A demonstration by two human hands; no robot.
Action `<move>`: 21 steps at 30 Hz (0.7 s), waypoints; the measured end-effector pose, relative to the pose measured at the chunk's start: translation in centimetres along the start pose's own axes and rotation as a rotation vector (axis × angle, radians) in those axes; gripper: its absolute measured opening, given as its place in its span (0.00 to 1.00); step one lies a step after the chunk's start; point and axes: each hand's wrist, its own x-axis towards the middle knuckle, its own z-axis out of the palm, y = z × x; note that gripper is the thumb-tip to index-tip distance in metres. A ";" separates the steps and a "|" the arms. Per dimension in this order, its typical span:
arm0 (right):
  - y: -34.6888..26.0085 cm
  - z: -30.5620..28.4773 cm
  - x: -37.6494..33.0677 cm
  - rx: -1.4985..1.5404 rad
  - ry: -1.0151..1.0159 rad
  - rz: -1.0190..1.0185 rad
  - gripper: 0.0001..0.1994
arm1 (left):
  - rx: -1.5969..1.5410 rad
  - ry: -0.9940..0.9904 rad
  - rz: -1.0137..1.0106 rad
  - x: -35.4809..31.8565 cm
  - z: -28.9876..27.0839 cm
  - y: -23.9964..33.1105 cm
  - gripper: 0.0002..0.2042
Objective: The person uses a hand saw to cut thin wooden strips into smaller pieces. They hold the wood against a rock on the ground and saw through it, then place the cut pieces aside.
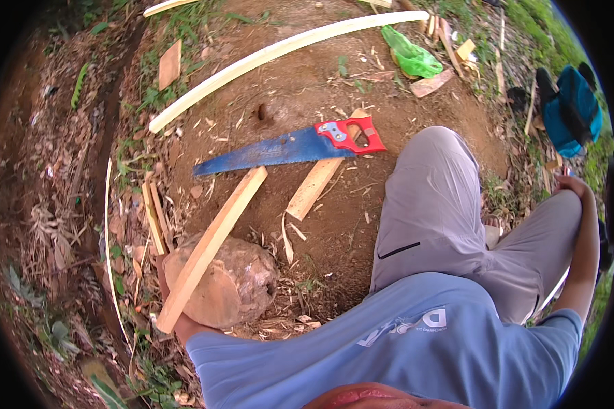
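Observation:
A long squared wooden stick [215,249] lies slanting across a round log block [256,276] at the left. My left arm reaches down behind the stick's near end. Only a sliver of my left hand [162,266] shows at the log's left side, beside two narrow slats [155,217]; its fingers are hidden. My right hand [570,185] rests on my right knee, fingers laid over the grey trouser cloth, holding nothing. A handsaw [273,151] with a blue blade and red handle lies on the ground past the stick. Under its handle end is a shorter wooden piece [314,187].
A long pale wooden strip [280,52] stretches across the far ground. Beyond its right part lies a green plastic bag [413,54]. A teal and black bag [572,112] is at the far right. Wood shavings, offcuts [170,65] and leaves are scattered around. A thin strip [109,238] lies left.

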 end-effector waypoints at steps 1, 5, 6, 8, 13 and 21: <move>0.6 0.3 0.4 0.000 -0.006 -0.003 0.30 | -0.037 0.002 0.014 -0.1 -1.0 0.6 0.16; 0.9 -1.2 3.8 -0.049 -0.025 -0.046 0.30 | -0.479 0.010 -0.005 -3.4 -7.8 1.0 0.16; 0.7 -1.5 5.3 -0.058 -0.033 -0.076 0.30 | -0.601 0.019 -0.013 -5.4 -11.1 0.8 0.16; 3.8 -0.2 1.8 -0.032 -0.010 -0.002 0.30 | -0.849 0.070 0.018 -10.5 -11.2 10.7 0.17; 4.0 -2.5 4.6 -0.089 -0.035 -0.037 0.30 | -0.931 0.150 0.185 -26.2 -22.4 19.4 0.19; -13.6 -4.7 4.9 -0.743 0.206 -0.335 0.31 | -0.124 -0.069 0.464 -36.5 -21.7 36.5 0.22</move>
